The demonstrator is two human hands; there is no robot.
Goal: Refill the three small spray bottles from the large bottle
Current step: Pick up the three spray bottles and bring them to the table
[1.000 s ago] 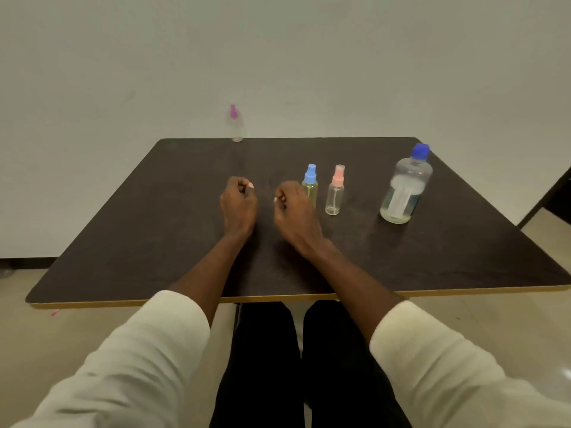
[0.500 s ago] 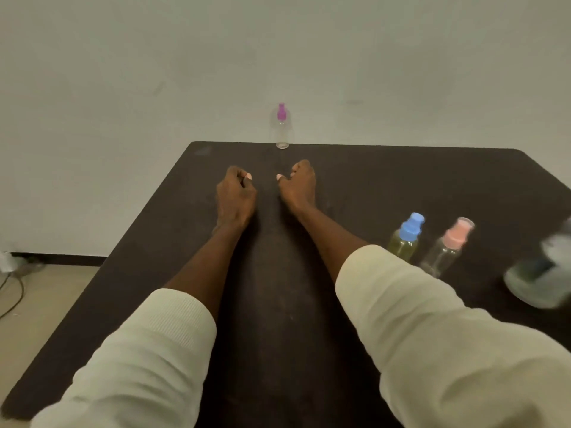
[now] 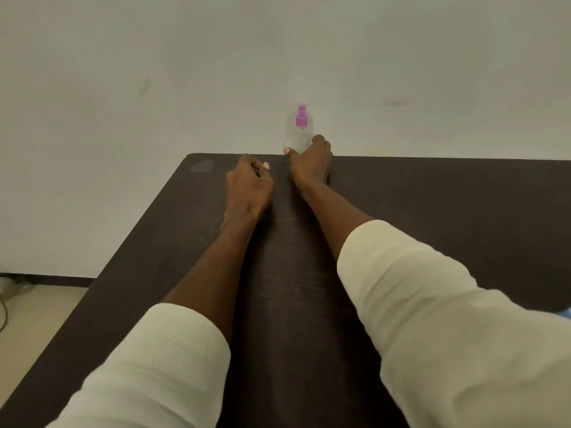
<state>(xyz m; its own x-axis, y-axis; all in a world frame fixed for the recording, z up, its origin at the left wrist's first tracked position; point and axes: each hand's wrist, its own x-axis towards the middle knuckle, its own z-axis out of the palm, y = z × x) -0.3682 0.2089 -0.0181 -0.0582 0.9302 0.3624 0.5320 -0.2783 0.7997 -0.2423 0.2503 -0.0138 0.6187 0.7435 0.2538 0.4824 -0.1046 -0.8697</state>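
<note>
Your two arms stretched forward across a dark brown table [image 3: 432,211] that filled the lower and right parts of the frame, with a plain pale wall [image 3: 154,57] behind it. At the table's far edge, just above the centre of the frame, stood a small spray bottle [image 3: 300,131]: upright, with a clear, see-through body that almost blended into the wall, and a bright purple spray top [image 3: 301,116] with a narrow nozzle. No liquid could be made out inside it. Your right hand [image 3: 310,162] had reached the bottle's base, its curled fingers covering the lower right part and the thumb pointing left below it; whether the fingers had actually closed around the bottle could not be told from this angle. Your left hand [image 3: 247,188] lay just to the left and slightly nearer, loosely curled on the tabletop with the thumb against the forefinger, holding nothing. Cream ribbed sleeves [image 3: 160,359] covered both forearms in the lower frame. A sliver of something blue [image 3: 564,313] showed at the right edge, too small to identify.
</note>
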